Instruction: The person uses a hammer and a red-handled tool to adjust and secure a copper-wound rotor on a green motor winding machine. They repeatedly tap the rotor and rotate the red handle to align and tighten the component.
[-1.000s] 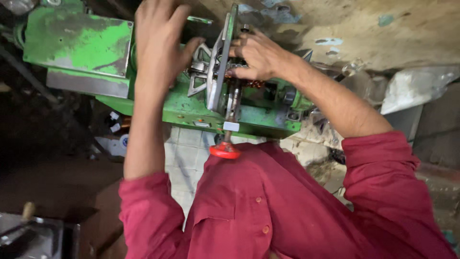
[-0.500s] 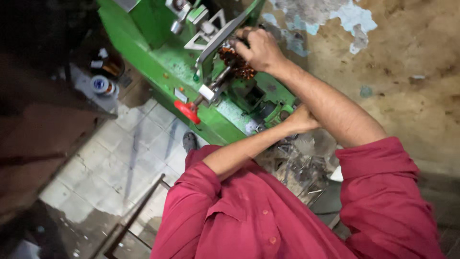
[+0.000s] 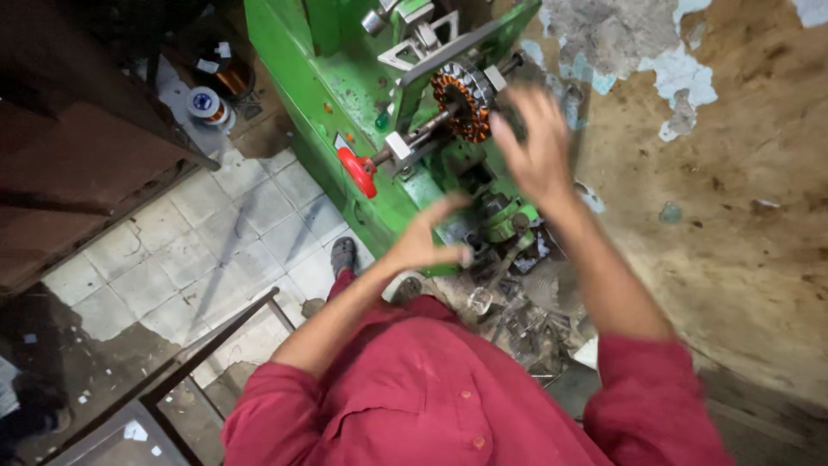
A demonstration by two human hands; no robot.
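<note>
A green winding machine (image 3: 345,95) stands ahead of me. It carries a round stator with copper coils (image 3: 461,99) on a shaft with a red knob (image 3: 358,171). My right hand (image 3: 535,147) hovers just right of the stator, blurred, fingers spread and holding nothing. My left hand (image 3: 427,242) is lower, at the machine's base, with the thumb up and fingers stretched toward small metal parts. I see nothing in it.
A heap of loose metal parts (image 3: 517,319) lies below the machine on the right. Spools of copper wire (image 3: 207,103) sit on the tiled floor (image 3: 216,250) at the left, beside a dark cabinet (image 3: 78,155). A peeling wall (image 3: 733,173) fills the right.
My right hand has come off the stator and now hangs open beside it. My left hand has moved up from the parts heap toward the machine's base.
</note>
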